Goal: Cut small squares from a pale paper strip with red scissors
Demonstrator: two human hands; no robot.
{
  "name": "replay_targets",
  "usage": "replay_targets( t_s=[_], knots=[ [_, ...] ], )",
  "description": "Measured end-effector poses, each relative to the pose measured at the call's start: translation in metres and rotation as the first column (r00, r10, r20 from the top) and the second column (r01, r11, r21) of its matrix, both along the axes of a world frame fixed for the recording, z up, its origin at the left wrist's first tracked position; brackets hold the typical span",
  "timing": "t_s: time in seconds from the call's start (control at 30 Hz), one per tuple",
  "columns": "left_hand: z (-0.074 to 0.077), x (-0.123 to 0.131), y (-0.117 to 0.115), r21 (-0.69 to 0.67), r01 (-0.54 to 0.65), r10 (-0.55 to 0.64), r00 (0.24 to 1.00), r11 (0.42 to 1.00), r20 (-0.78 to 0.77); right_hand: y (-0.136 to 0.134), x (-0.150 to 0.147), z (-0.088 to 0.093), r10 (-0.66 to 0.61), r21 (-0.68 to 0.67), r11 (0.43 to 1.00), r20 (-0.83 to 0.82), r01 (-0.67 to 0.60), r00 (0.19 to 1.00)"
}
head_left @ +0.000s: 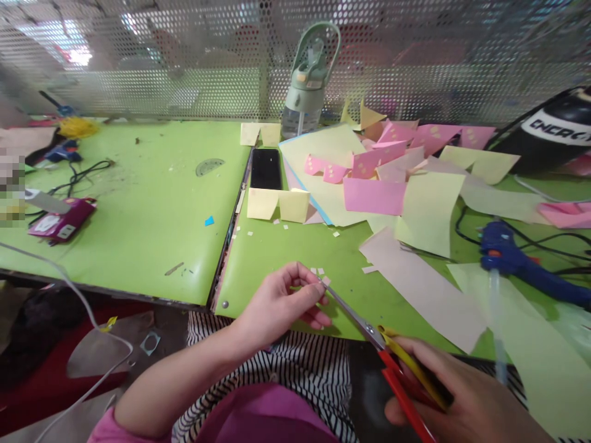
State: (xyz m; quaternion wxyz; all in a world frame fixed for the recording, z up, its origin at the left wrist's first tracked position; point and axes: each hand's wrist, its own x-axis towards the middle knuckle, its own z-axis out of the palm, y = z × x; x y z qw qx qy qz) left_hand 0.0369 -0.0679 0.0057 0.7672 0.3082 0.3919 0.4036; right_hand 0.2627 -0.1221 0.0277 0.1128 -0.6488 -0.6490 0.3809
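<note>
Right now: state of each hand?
Left hand: pinched shut on a small paper scrap.
Right hand: closed on the scissors handles.

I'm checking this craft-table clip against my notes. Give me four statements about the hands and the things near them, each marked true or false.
1. The right hand holds scissors with red and yellow handles. True.
2. The left hand pinches a small paper piece at the blade tips. True.
3. The phone lies in the person's lap. False: it lies on the green table.
4. The blue glue gun is in the left hand. False: it lies on the table, to the right.
</note>
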Motion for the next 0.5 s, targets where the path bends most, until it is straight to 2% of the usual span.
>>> replay_targets(
  t_s=[0.13,0.33,0.4,0.5],
  knots=[
    [0.001,0.0,0.001,-0.002,0.003,-0.003,1.0,1.0,-0.021,-0.002,-0.002,-0.001,-0.065,0.022,0.998,-0.019,0.066,0.998],
    [0.002,-0.002,0.002,0.003,0.023,-0.023,0.999,1.0,-0.035,-0.001,0.002,-0.006,-0.055,0.071,0.996,0.015,0.054,0.998],
    [0.001,-0.003,-0.001,0.002,0.045,-0.045,0.999,0.999,-0.029,-0.001,0.005,-0.007,-0.046,0.058,0.997,0.048,0.044,0.998],
    [-0.001,-0.004,-0.008,-0.004,0.114,-0.114,0.993,0.993,-0.018,-0.003,0.008,-0.005,-0.109,0.046,0.993,0.062,0.107,0.992]
  ],
)
